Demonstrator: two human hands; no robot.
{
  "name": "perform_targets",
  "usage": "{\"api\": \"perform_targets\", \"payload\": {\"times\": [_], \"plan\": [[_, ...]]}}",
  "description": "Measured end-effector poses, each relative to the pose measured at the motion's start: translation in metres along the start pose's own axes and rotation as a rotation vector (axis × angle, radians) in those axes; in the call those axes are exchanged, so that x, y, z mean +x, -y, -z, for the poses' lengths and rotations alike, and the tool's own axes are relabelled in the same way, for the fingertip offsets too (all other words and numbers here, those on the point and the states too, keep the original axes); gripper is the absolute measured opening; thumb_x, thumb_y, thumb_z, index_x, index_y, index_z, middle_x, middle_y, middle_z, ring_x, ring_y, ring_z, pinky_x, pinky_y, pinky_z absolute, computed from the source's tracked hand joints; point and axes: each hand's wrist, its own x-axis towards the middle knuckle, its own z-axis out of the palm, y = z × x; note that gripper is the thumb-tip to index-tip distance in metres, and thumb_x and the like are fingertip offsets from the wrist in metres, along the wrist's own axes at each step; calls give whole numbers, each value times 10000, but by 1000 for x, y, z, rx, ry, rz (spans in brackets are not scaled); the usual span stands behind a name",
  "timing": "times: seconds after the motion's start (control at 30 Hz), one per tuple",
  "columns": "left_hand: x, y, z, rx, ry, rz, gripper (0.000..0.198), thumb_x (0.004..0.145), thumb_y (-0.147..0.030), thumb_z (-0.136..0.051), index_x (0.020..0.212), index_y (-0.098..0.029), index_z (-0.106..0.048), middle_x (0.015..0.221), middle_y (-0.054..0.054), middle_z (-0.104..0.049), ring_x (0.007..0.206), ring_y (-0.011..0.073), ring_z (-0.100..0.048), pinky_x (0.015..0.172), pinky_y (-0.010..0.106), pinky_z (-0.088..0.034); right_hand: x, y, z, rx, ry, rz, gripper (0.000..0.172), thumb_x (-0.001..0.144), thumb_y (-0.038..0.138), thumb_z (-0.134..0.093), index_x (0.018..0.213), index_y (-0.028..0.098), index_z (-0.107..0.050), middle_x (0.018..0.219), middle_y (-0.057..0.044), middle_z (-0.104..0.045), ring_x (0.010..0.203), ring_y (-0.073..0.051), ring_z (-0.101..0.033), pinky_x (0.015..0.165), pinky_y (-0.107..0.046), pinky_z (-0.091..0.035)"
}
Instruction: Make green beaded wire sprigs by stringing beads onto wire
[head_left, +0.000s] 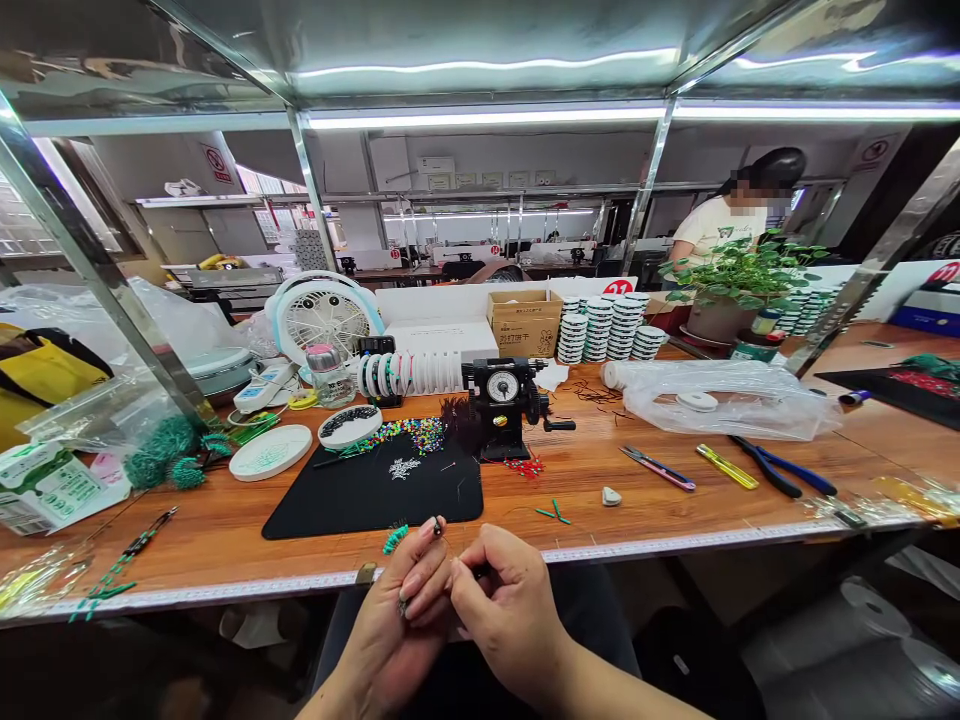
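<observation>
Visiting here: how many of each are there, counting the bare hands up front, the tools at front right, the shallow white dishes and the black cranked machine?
Left hand, right hand: 2
Snips, yellow tool, pliers: 3
Dish of green bits, dish of dark bits: 2
Machine: 1
Total: 8

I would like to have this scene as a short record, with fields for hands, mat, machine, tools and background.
Left hand: appears to pinch a small dark piece at the fingertips
Right hand: fingers curled, close to the left; anything held is unclear
Mat: black mat, bearing white pieces and multicoloured beads
Machine: black, with round dial and side crank
Tools: snips, yellow-handled tool, blue-and-black pliers
Background: fan, cardboard box, another person behind a potted plant
</observation>
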Motion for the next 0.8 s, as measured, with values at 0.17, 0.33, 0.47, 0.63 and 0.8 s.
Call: {"api": "perform_targets", "payload": {"times": [0.17, 0.33, 0.47, 0.63, 0.8], "plan": [[-2, 3, 0, 209, -39, -102, 147, 801, -242, -618, 801, -95, -625, 382, -100, -348, 326, 3, -273, 368, 139, -273, 1, 2, 3, 22, 12, 19, 146, 766, 191, -513, 623, 166, -527, 593, 22, -502, 536, -90, -450, 510, -210, -356], [1, 6, 3, 328, -58, -186, 194, 803, -280, -621, 842, -91, -637, 398, -103, -338, 358, 0, -238, 416, 137, -293, 0, 4, 5, 84, 11, 62, 148, 769, 196, -526, 624, 168, -530, 578, 29, -500, 546, -92, -460, 530, -209, -369], [1, 6, 3, 314, -38, -179, 204, 821, -269, -597, 864, -76, -644, 397, -101, -337, 364, -2, -232, 423, 141, -287, -1, 1, 4, 100, -22, 46, 147, 777, 209, -522, 634, 175, -530, 585, 21, -503, 551, -100, -463, 531, -216, -376], [1, 2, 1, 205, -28, -109, 188, 809, -254, -606, 849, -76, -651, 381, -106, -318, 345, -5, -205, 383, 139, -231, -1, -3, 2, 98, -39, 18, 165, 774, 215, -516, 614, 179, -500, 573, 23, -487, 517, -93, -436, 493, -212, -359], [1, 1, 0, 201, -49, -100, 186, 793, -249, -622, 841, -72, -653, 374, -104, -322, 339, -6, -205, 371, 141, -212, 1, 0, 2, 28, -20, 16, 153, 746, 183, -509, 594, 171, -493, 572, 27, -477, 504, -84, -437, 477, -204, -343]]}}
